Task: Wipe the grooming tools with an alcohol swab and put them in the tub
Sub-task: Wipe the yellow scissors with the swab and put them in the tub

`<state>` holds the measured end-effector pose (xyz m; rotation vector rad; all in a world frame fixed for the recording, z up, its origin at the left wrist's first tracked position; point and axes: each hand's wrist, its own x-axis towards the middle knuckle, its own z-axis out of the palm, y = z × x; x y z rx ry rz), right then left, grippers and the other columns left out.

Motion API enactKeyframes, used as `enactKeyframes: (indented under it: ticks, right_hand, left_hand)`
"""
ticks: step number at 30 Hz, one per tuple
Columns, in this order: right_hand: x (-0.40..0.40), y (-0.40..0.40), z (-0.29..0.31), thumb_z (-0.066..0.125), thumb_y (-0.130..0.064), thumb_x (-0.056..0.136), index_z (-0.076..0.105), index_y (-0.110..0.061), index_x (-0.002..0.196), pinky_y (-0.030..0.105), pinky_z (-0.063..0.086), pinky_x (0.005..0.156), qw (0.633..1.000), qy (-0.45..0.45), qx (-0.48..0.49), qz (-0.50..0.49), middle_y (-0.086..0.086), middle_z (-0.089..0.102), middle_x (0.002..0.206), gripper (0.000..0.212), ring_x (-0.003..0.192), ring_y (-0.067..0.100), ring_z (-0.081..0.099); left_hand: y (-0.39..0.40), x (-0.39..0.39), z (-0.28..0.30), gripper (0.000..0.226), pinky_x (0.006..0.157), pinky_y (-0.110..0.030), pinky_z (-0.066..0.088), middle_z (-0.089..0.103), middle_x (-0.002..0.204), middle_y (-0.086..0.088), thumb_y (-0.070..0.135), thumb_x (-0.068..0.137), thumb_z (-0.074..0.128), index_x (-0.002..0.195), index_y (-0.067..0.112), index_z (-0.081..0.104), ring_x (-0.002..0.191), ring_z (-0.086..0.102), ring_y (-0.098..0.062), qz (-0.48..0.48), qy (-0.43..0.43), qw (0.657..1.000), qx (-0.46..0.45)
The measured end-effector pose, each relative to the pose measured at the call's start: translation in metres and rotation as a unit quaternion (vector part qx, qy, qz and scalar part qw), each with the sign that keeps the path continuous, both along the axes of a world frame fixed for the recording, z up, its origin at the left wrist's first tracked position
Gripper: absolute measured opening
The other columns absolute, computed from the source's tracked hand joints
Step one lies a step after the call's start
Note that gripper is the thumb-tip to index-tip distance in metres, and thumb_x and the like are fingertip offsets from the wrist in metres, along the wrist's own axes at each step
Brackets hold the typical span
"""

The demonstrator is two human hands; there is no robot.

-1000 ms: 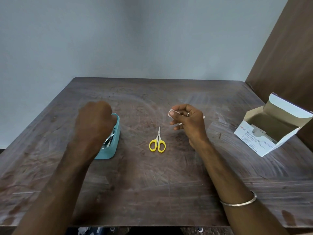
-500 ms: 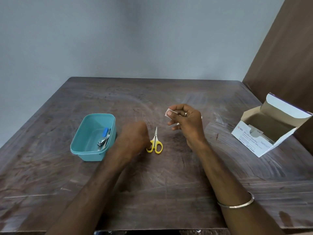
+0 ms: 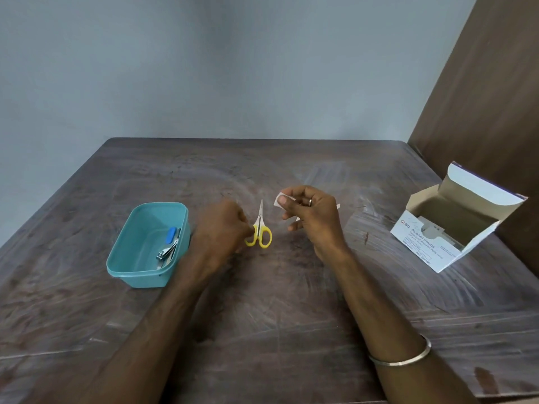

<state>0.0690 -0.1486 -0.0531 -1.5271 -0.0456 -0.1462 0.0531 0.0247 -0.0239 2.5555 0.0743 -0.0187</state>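
scissors at left hand fingertips

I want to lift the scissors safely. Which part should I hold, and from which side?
Hold the scissors by the yellow loops, coming from the near side. They lie flat on the table, blades closed, tips pointing away; the left hand already touches the loops.
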Motion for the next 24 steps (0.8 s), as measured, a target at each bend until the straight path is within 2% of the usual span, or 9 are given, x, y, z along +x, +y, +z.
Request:
enactKeyframes:
  ticks: [4,8,11,13,17,19,22,24]
  right_hand:
    - [0.0,0.003,-0.002,0.074,-0.012,0.088,0.07,-0.015,0.086,0.027,0.046,0.043,0.999,0.023,-0.015,0.043,-0.003,0.069,0.074,0.006,0.072,0.015,0.066]
    - [-0.001,0.005,-0.002,0.073,-0.012,0.089,0.068,-0.011,0.091,0.024,0.04,0.04,0.997,0.027,-0.01,0.077,0.007,0.07,0.077,0.006,0.07,0.02,0.063]
    - [0.001,0.005,-0.004,0.074,-0.009,0.088,0.069,-0.011,0.088,0.023,0.039,0.04,0.997,0.025,-0.005,0.068,0.007,0.071,0.074,0.005,0.064,0.018,0.062]
    - [0.002,0.004,-0.005,0.074,-0.006,0.087,0.07,-0.011,0.086,0.025,0.041,0.041,0.998,0.022,0.008,0.064,0.005,0.071,0.071,0.007,0.062,0.018,0.061]
    - [0.002,0.007,-0.005,0.072,-0.002,0.087,0.07,-0.007,0.088,0.027,0.046,0.044,0.998,0.007,0.012,0.066,0.008,0.069,0.071,0.006,0.059,0.018,0.059]
    - [0.001,0.006,-0.004,0.071,0.001,0.088,0.069,-0.007,0.087,0.028,0.049,0.045,0.998,0.007,0.018,0.068,0.008,0.068,0.07,0.007,0.057,0.017,0.058]
    - [0.0,0.006,-0.003,0.069,0.003,0.088,0.068,-0.007,0.085,0.028,0.051,0.047,0.996,0.008,0.025,0.08,0.007,0.068,0.068,0.011,0.057,0.017,0.058]
    - [0.0,0.005,-0.003,0.068,0.002,0.088,0.068,-0.006,0.085,0.029,0.052,0.049,0.995,0.007,0.031,0.092,0.008,0.068,0.069,0.009,0.059,0.018,0.058]
  left_hand:
    - [-0.005,0.008,-0.001,0.006,0.068,-0.04,0.057,0.071,0.06,-0.002,0.021,0.072,0.074,0.069,0.016,0.073,0.058,0.069,-0.021,0.02,-0.105,0.992,-0.061]
    - [-0.009,0.012,-0.015,0.008,0.061,-0.044,0.058,0.07,0.063,0.004,0.029,0.073,0.072,0.074,0.021,0.072,0.056,0.068,-0.017,0.024,-0.181,0.973,-0.143]
    - [-0.01,0.014,-0.021,0.005,0.06,-0.043,0.06,0.07,0.065,0.005,0.024,0.078,0.074,0.074,0.023,0.07,0.057,0.069,-0.016,0.03,-0.177,0.959,-0.217]
    - [-0.01,0.015,-0.02,0.014,0.056,-0.039,0.059,0.07,0.065,0.002,0.014,0.082,0.075,0.075,0.023,0.068,0.056,0.07,-0.016,0.035,-0.152,0.943,-0.292]
    - [-0.009,0.014,-0.02,0.021,0.052,-0.029,0.058,0.07,0.071,-0.002,0.005,0.087,0.072,0.082,0.025,0.067,0.056,0.066,-0.009,0.025,-0.157,0.925,-0.346]
    - [-0.007,0.014,-0.02,0.019,0.052,-0.03,0.058,0.07,0.075,-0.003,0.006,0.088,0.07,0.087,0.025,0.068,0.058,0.066,-0.011,0.043,-0.165,0.912,-0.373]
    - [-0.002,0.014,-0.018,0.014,0.053,-0.032,0.057,0.071,0.079,-0.005,0.007,0.088,0.07,0.096,0.019,0.071,0.061,0.065,-0.017,0.076,-0.162,0.866,-0.467]
    - [-0.001,0.012,-0.016,0.02,0.055,-0.029,0.057,0.071,0.082,-0.007,0.004,0.086,0.071,0.105,0.01,0.07,0.064,0.066,-0.016,0.087,-0.127,0.803,-0.576]
